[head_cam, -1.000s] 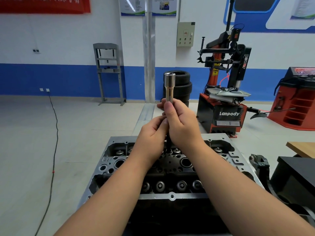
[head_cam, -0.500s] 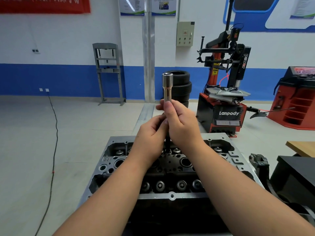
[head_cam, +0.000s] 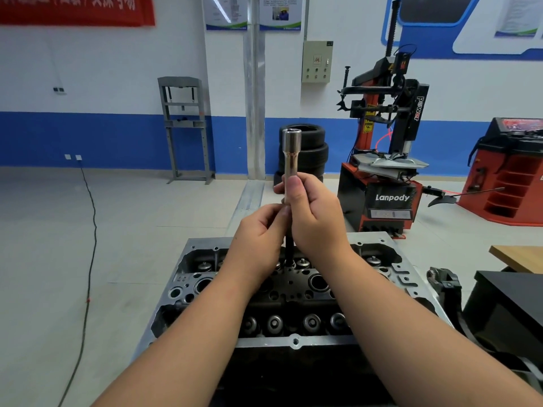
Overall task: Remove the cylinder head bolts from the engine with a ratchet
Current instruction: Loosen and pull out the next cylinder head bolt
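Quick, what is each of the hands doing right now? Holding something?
Left hand: fingers pinch the dark bolt just under the socket.
Right hand: curled around the shiny long socket, holding it upright above the cylinder head.

"Lanpody" – tyre changer base (head_cam: pixel 392 197), 2 o'clock | "power" – tyre changer column (head_cam: pixel 418 108), 1 o'clock | wall banner (head_cam: pixel 76 8) – text unreadable

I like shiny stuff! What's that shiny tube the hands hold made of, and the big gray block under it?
The socket looks like polished chromed steel: mirror-bright reflections. The cylinder head looks like cast metal, probably aluminum: dull gray, matte rim.
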A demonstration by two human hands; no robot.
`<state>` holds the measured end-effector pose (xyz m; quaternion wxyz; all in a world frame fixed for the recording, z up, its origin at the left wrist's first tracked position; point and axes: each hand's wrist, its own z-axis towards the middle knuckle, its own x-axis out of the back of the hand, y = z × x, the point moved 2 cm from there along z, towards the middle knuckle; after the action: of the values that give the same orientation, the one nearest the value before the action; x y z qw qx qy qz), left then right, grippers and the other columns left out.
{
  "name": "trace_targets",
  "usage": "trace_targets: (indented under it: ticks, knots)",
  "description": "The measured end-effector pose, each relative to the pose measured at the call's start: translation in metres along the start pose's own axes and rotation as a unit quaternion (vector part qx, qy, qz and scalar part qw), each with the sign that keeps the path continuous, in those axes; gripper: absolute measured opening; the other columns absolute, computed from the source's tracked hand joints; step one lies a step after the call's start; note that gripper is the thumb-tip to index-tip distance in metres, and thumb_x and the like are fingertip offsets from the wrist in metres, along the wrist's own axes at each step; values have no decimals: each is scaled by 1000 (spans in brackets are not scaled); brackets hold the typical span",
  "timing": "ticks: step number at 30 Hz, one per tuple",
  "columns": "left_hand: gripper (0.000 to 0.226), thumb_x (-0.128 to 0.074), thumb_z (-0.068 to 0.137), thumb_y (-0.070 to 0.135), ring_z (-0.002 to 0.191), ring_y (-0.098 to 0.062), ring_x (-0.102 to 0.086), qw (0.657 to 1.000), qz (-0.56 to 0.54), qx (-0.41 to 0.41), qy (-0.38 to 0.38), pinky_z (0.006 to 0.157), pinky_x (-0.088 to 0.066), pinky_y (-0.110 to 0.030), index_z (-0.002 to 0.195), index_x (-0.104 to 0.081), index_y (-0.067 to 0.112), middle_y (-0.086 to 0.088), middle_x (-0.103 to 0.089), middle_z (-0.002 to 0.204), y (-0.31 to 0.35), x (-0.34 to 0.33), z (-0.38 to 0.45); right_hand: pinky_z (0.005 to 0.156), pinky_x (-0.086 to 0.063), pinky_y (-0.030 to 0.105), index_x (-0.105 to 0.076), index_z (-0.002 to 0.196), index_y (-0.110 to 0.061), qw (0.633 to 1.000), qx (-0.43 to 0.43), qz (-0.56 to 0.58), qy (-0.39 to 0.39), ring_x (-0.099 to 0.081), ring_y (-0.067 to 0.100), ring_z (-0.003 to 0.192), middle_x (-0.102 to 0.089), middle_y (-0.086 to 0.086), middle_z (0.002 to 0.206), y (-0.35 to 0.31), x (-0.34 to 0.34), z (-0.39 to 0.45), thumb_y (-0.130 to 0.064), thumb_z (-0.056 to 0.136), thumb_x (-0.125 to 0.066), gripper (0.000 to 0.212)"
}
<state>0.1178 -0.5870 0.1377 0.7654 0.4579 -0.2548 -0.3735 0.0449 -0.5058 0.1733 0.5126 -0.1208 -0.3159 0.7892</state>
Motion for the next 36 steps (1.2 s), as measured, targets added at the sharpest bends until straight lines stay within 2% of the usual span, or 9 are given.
trace_targets:
  ticks: [5,12,16,19,22,25,28,32,36]
  knots:
    - [7,-72,96,36,67,-3,-67,1000,1,1,24,59,-55,-18,94,-73,29,9,-76,82,-4,3,1,65,-41,11,-55,92,-35,1000,17,-7,9,-57,1,70,-60,-24,77,-4,2,-1,-37,94,-64,9]
    - [28,-52,108,36,97,-28,-74,999,-37,26,1,90,-59,-51,107,-75,19,-10,-78,98,2,-1,-1,68,-43,10,-63,97,-28,1000,-4,19,-22,-61,-2,78,-68,-14,84,-5,-1,0,-37,99,-47,18]
    - [10,-69,100,28,91,-24,-74,1000,-18,8,12,79,-61,-43,104,-76,21,-1,-79,93,1,3,0,67,-48,21,-56,94,-36,1000,3,19,-22,-60,5,75,-64,-13,81,-6,0,0,-41,97,-54,6]
    - [5,-75,95,27,81,-16,-74,999,-8,9,31,72,-62,-38,97,-74,23,-1,-78,89,-2,4,1,62,-42,16,-56,88,-26,1000,15,10,-1,-54,4,67,-57,-16,72,-4,1,-1,-38,95,-62,14]
    - [14,-67,99,38,89,-21,-75,1000,-13,12,23,78,-61,-39,98,-76,26,0,-79,92,-3,2,1,62,-45,20,-64,92,-14,1000,0,11,-5,-57,8,68,-61,-5,75,-3,1,-1,-41,97,-54,29]
    - [24,-56,104,41,98,-21,-75,999,-27,14,-10,87,-62,-42,109,-76,28,0,-79,99,-2,-1,-1,69,-49,19,-65,95,-28,999,-27,26,-25,-63,4,77,-69,-11,85,-3,-1,0,-46,98,-45,27]
    - [15,-65,103,31,93,-12,-75,1000,-13,-5,8,80,-62,-28,110,-76,25,4,-79,97,0,3,0,73,-51,23,-59,96,-39,999,-14,23,-22,-64,6,84,-70,-10,91,-5,-2,0,-51,96,-44,19]
    - [5,-76,95,22,76,-16,-74,999,-12,5,34,68,-61,-33,94,-71,20,-4,-77,87,-1,4,0,63,-42,11,-55,89,-36,1000,21,-4,17,-59,1,71,-62,-24,77,-5,2,-1,-40,93,-62,10]
    - [16,-62,104,32,88,-15,-75,999,-37,8,14,77,-62,-30,101,-75,23,-1,-79,94,0,1,0,65,-42,10,-65,94,-22,1000,1,1,0,-62,-1,75,-67,-14,81,-3,1,0,-37,98,-53,20]
